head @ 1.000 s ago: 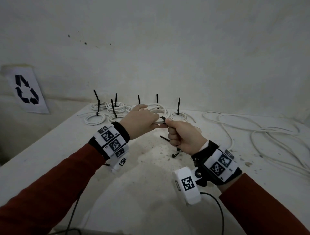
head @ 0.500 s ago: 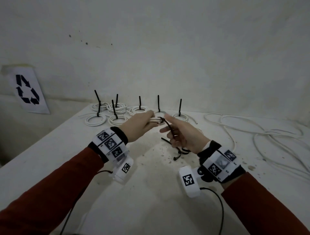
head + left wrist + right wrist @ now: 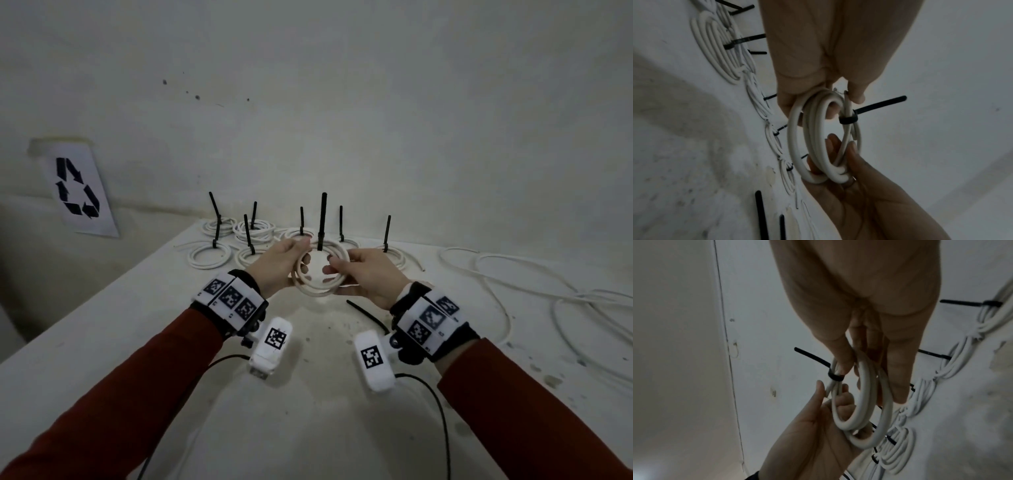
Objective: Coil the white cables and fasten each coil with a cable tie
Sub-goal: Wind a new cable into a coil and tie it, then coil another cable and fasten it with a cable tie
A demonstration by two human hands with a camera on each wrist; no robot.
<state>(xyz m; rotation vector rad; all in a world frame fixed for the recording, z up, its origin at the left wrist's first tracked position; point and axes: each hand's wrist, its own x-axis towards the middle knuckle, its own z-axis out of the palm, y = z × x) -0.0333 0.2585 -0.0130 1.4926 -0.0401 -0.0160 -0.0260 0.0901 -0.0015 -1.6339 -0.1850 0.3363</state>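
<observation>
Fingers of the left hand and right hand grip opposite sides of the round white cable coil, keeping its black plastic cable tie upright for inspection above the counter.

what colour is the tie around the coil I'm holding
Black. The cable tie cinched around the white coil shows best in the left wrist view.

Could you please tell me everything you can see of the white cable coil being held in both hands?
The white cable coil is a small round ring of several loops of smooth, plastic-looking cable. A black cable tie cinches it at the far side, its tail sticking up. It is held above the table, the left hand and right hand gripping opposite sides.
</observation>
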